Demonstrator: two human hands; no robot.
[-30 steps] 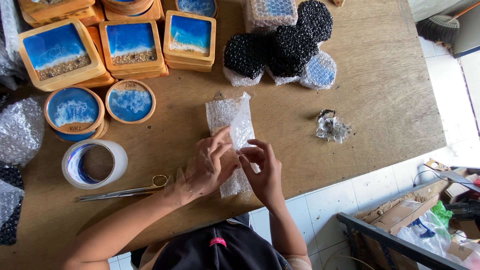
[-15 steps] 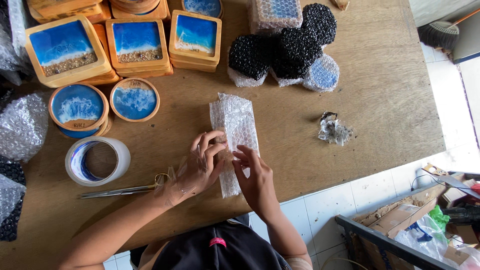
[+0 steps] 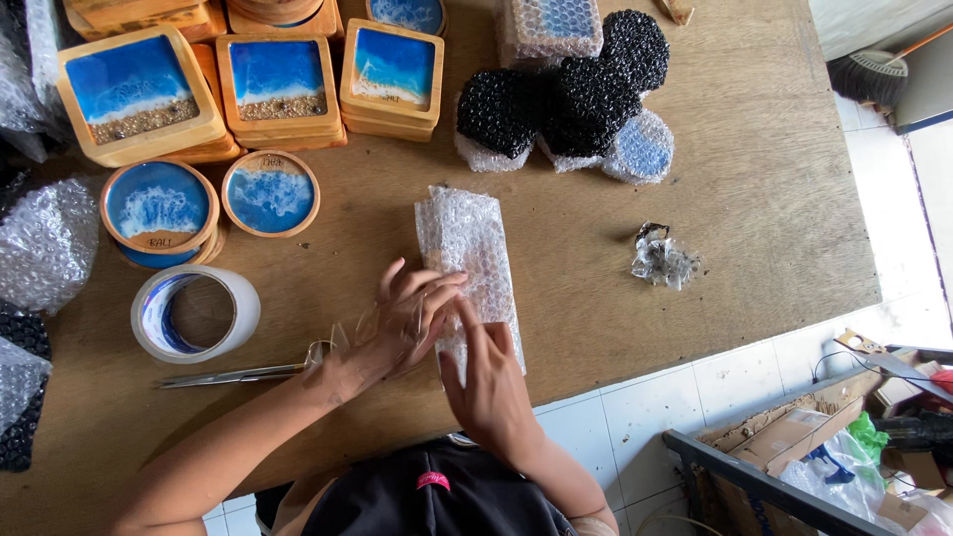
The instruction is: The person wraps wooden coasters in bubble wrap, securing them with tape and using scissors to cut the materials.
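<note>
Clear bubble wrap (image 3: 467, 248); blue-white wave coasters (image 3: 270, 193), tan wood rims.

Bare desk (image 3: 774, 149) right of bundle (image 3: 467, 258), only scrap (image 3: 663, 260) there. Left blocked: tape roll (image 3: 194, 313), scissors (image 3: 238, 373), round coasters (image 3: 213, 203) (close-set). Far edge: wrapped pile (image 3: 571, 89).

Small craft packing workshop: bare plywood table (image 3: 774, 189) stacked with wooden resin coasters (image 3: 139, 94), bubble-wrapped bundles (image 3: 556, 25), tape roll (image 3: 194, 313), scissors (image 3: 238, 372); cardboard boxes (image 3: 794, 437) on tiled floor (image 3: 645, 417).
</note>
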